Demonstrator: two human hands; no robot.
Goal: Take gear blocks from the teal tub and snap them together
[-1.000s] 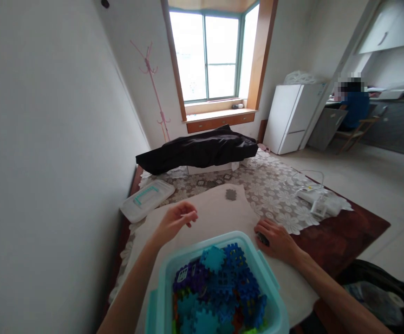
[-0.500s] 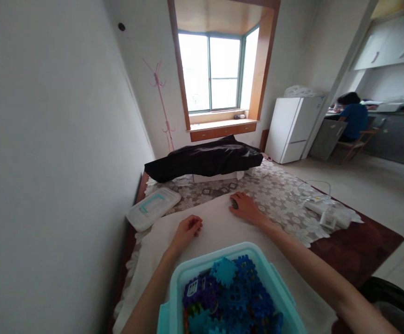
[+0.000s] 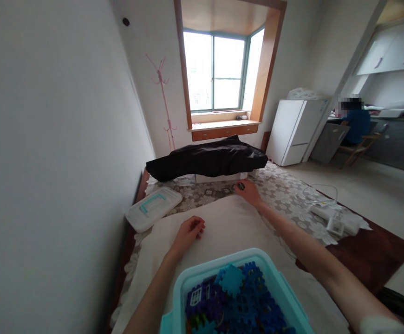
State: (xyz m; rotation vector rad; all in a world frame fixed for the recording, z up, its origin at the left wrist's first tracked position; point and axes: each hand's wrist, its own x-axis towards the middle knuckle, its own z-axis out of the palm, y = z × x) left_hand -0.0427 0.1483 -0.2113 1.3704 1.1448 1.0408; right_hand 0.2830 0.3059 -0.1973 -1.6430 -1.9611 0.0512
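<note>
My right hand reaches over the far edge of the white cloth, its fingers closed around a small dark roundish thing. Its exact kind is too small to tell. Beside those fingertips, on the patterned lace tablecloth, lie a few small dark square pieces. Resting on the white cloth, my left hand has its fingers curled inward; whatever they hold, if anything, is hidden. Between my forearms stands a turquoise-rimmed bin filled with blue and purple toothed plastic building pieces.
A translucent lid lies at the left by the wall. Across the table's far end stretches a black cover over something white. White objects with a cable lie at right. A person in blue sits beyond the fridge.
My right hand has moved farther away, past the white cloth's edge, with the small dark thing in it. My left hand keeps its curled pose. The camera view has shifted slightly.
</note>
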